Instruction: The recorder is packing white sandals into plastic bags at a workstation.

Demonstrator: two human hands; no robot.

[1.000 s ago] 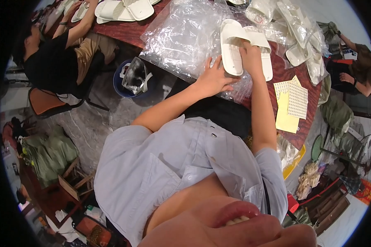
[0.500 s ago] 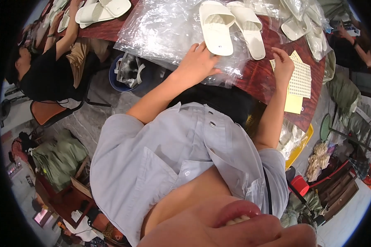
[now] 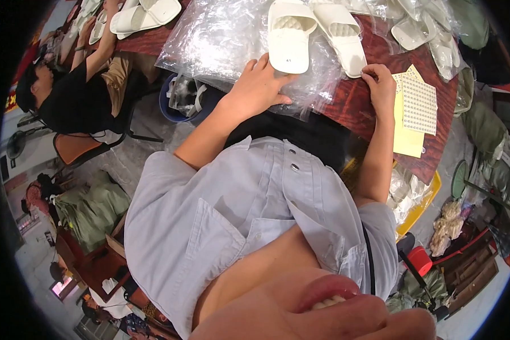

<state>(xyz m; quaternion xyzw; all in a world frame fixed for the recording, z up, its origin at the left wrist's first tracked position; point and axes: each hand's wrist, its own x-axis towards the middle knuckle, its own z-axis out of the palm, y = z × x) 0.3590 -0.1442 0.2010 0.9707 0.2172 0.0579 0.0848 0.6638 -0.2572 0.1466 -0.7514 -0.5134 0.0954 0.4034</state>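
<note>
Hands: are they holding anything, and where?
Nothing is gripped. The left hand lies flat on the clear plastic bags, fingertips against the heel of a white slipper. The right hand pinches at the sticker sheet's edge.

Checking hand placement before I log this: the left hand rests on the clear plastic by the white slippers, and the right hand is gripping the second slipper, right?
Not quite. The left hand does rest on the clear plastic by the white slippers, but the right hand is not gripping a slipper: its fingers pinch at the edge of the sticker sheet, as the head view shows.
</note>
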